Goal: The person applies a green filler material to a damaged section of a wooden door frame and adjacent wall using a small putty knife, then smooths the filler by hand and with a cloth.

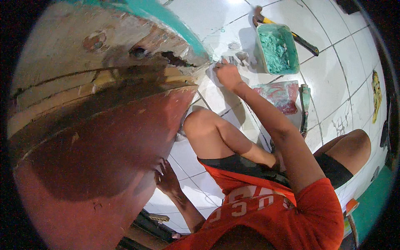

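My right hand [228, 76] reaches to the foot of the damaged wall [125, 37], beside grey broken chunks [241, 56] on the tiles. Its fingers are bent together at the jagged corner; whatever they may pinch is too small to make out. Close by is a jagged dark hole [177, 59] low in the wall. Down on the left, my left hand [166, 179] has its fingers apart against the edge of a dark red panel [104, 150], holding nothing. A clear tub [296, 62] of teal putty [276, 52] stands right of my right hand.
Behind the tub lies a hammer [306, 43] with a black and yellow handle. A putty-smeared red flat piece [279, 96] and a narrow green-and-dark tool [304, 109] lie nearer me. A yellow crumpled scrap [376, 96] is at far right. My bent legs rest on the white tiles [333, 83].
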`<state>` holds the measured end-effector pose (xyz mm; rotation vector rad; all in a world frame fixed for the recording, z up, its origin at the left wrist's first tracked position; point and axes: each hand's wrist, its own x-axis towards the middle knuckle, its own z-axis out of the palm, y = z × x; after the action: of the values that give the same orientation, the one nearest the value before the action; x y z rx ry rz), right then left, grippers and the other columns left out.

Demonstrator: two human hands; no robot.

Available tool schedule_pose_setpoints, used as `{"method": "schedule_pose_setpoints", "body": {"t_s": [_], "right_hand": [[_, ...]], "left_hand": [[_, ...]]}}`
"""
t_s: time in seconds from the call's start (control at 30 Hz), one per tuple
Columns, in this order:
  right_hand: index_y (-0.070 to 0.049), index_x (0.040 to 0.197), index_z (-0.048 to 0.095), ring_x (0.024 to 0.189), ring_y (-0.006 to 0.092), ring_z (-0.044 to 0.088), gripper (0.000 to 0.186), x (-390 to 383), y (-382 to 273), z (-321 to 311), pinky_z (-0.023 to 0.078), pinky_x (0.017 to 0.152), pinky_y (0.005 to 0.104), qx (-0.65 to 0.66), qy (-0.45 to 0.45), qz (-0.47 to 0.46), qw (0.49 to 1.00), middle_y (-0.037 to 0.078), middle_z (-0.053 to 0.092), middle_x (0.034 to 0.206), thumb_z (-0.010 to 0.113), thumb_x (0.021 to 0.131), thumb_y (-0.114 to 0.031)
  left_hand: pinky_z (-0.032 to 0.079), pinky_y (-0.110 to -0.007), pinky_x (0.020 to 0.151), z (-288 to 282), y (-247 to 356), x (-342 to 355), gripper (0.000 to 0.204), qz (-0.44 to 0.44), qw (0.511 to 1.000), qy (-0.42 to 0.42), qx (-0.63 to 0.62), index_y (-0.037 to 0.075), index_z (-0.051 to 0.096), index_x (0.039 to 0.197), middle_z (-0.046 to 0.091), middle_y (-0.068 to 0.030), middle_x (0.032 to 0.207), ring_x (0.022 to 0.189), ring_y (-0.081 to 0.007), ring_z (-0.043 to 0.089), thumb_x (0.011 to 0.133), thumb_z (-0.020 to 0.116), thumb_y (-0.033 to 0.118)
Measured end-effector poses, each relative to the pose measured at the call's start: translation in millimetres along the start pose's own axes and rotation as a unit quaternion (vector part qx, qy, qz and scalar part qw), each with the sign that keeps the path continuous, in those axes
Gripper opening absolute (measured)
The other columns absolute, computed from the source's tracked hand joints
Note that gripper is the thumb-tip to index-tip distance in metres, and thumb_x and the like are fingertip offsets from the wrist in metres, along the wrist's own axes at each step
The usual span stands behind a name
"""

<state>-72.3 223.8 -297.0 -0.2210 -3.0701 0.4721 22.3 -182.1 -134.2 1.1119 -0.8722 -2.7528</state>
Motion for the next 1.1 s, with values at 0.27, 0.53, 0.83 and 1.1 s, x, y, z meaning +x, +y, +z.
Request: {"method": "schedule_pose_setpoints", "body": {"t_s": [0.27,0.53,0.83,1.1], "right_hand": [[-0.008,0.084,0.069,0.054,0.0189,0.057,0.013,-5,-80,-12,0.046,0.055,0.0297,0.431,0.147,0.291,0.841,0.010,0.066,0.077,0.064,0.074,-0.015],[0.004,0.099,0.062,0.066,0.0161,0.059,0.025,39,-103,9,0.047,0.060,0.0264,0.754,0.163,0.422,0.476,0.006,0.065,0.084,0.056,0.078,-0.006],[-0.005,0.113,0.059,0.073,0.0197,0.059,0.034,-4,-105,-35,0.047,0.067,0.0325,0.793,0.103,0.404,0.445,0.005,0.066,0.093,0.050,0.081,-0.011],[-0.006,0.105,0.057,0.067,0.0386,0.058,0.029,-12,-84,-23,0.045,0.061,0.0461,0.376,0.083,0.116,0.916,0.024,0.059,0.073,0.048,0.079,-0.011]], "left_hand": [[0.033,-0.046,0.103,4,-5,-7,0.029,0.034,0.999,-0.021,0.031,0.001,0.048,0.109,0.039,-0.0199,0.124,0.121,-0.0360,0.037,0.082,0.054,0.010],[0.030,-0.046,0.105,15,-13,-13,0.043,0.028,0.999,-0.023,0.037,0.005,0.043,0.123,0.032,-0.0170,0.133,0.127,-0.0357,0.030,0.083,0.054,0.015],[0.032,-0.046,0.103,9,-10,-15,0.049,0.042,0.998,-0.008,0.043,0.011,0.040,0.129,0.031,-0.0153,0.134,0.125,-0.0355,0.033,0.082,0.054,0.015],[0.033,-0.046,0.102,7,-11,-12,0.043,0.028,0.997,-0.046,0.046,0.008,0.043,0.124,0.037,-0.0170,0.128,0.121,-0.0348,0.037,0.083,0.054,0.015]]}}
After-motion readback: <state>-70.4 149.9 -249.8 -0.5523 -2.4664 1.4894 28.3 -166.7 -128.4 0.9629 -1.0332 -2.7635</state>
